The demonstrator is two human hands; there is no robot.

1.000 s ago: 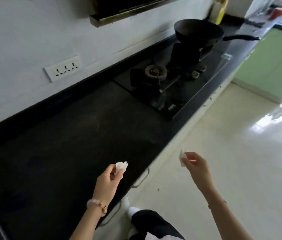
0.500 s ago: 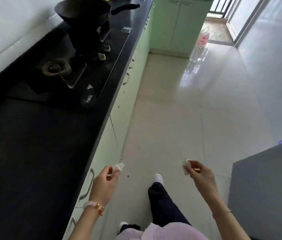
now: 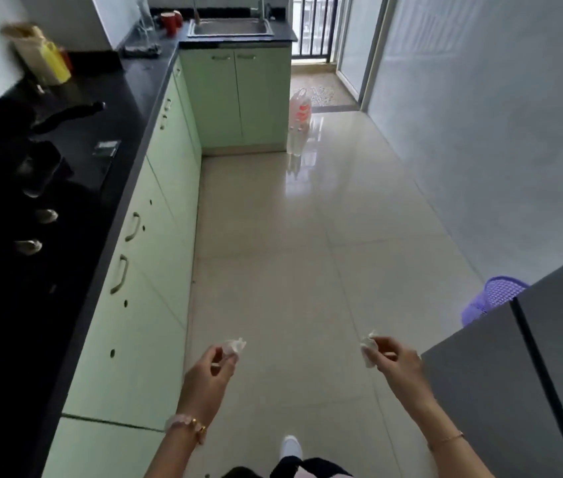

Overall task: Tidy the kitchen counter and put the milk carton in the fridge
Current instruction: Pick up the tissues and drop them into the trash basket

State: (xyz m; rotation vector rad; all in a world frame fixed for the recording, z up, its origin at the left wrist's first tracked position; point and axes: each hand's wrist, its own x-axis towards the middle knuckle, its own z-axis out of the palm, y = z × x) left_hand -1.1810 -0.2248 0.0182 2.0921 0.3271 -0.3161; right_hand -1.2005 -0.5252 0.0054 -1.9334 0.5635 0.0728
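You are holding one small crumpled white scrap [image 3: 235,346] in your left hand [image 3: 209,372], pinched between thumb and fingertips, and another scrap [image 3: 368,350] in your right hand [image 3: 399,363] in the same way. Both hands are hanging over the floor [image 3: 307,236], between the desk [image 3: 76,188] on your left and the grey fridge [image 3: 500,391] on your right.

I think you are carrying this rubbish to a bin. The purple basket [image 3: 495,298] is standing on the floor just behind the fridge corner, and it is probably the right place. Keep both pinches firm while you are walking, because the scraps are light and can slip out. Bring each hand directly above the basket mouth before you are opening the fingers, so nothing is falling beside it.

What is in the basket I cannot tell; the fridge is hiding most of it. The sink [image 3: 230,27] at the far end is looking empty. A red cup [image 3: 170,24] is standing near it, and a yellow pack [image 3: 50,65] is on the desk; both are too blurred to show any content. A plastic bag [image 3: 300,108] is on the floor near the far cabinets.

The milk carton I am not finding with certainty in this view. The fridge is closed.
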